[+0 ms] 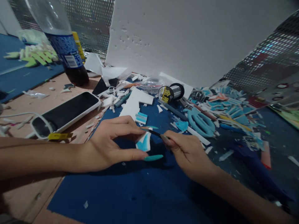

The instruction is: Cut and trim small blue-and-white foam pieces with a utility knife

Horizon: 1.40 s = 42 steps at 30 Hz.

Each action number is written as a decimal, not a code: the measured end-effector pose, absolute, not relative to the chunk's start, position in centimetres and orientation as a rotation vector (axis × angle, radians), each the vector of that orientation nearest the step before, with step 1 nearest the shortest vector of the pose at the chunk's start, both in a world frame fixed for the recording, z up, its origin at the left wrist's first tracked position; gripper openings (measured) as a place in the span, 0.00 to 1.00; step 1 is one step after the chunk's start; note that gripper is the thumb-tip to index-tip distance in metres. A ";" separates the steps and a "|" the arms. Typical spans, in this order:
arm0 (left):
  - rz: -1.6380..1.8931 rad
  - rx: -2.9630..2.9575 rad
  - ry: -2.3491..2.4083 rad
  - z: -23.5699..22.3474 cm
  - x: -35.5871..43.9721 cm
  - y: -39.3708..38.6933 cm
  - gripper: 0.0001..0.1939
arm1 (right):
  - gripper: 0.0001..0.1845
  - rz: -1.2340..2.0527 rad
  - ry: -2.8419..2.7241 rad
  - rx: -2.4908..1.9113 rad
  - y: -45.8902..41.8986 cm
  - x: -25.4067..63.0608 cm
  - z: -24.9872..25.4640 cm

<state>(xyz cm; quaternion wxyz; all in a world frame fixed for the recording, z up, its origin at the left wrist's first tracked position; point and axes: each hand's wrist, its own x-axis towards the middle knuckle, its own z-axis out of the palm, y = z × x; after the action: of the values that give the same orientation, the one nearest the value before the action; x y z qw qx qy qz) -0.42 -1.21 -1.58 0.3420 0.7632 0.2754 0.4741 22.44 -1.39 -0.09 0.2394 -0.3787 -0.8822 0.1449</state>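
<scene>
Holding a blue-and-white piece (144, 144) over a dark blue mat (109, 193), clamped between the fingers of the left hand (104, 143). Gripping a thin dark tool (154, 133) in the clamped fingers of the right hand (190, 152), with the tip near the piece's upper edge; cannot tell whether touching. Looking farther, past light-blue handles (201, 121) to a spool (166, 94), a bottle (70, 57) and a white board (173, 34).

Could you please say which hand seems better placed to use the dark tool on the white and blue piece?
Probably the right hand: it grips the dark tool, close to the white and blue piece, which the left hand holds.
</scene>
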 end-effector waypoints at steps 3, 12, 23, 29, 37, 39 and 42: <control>1.246 2.000 0.683 -1.5 -0.4 -1.2 0.12 | 0.14 0.380 -2.413 -1.029 -1.5 22.3 -0.1; 1.256 2.022 0.641 -1.7 -0.2 -1.1 0.12 | 0.13 0.208 -2.451 -0.985 -1.5 22.1 -0.5; 1.070 1.601 0.750 -2.0 -0.1 -0.7 0.27 | 0.13 0.115 -2.401 -0.973 -1.5 22.3 -0.8; 1.133 1.552 0.782 -1.6 0.2 -0.9 0.17 | 0.15 0.156 -2.412 -1.023 -1.4 22.4 -0.8; 1.258 1.644 0.805 -1.5 -0.1 -1.0 0.15 | 0.13 0.103 -2.393 -1.010 -1.3 22.4 -0.7; 1.268 1.651 0.797 -1.6 -0.1 -1.0 0.17 | 0.12 0.070 -2.402 -0.998 -1.2 22.5 -0.8; 1.260 1.669 0.774 -1.6 -0.1 -1.1 0.18 | 0.12 0.026 -2.411 -0.995 -1.2 22.5 -1.0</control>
<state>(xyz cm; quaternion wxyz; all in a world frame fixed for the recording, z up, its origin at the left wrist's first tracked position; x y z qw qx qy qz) -0.14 -1.08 -1.56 0.4402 0.6722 0.3117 0.5072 22.49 -1.23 -0.96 0.2636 -0.3681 -0.8916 0.0098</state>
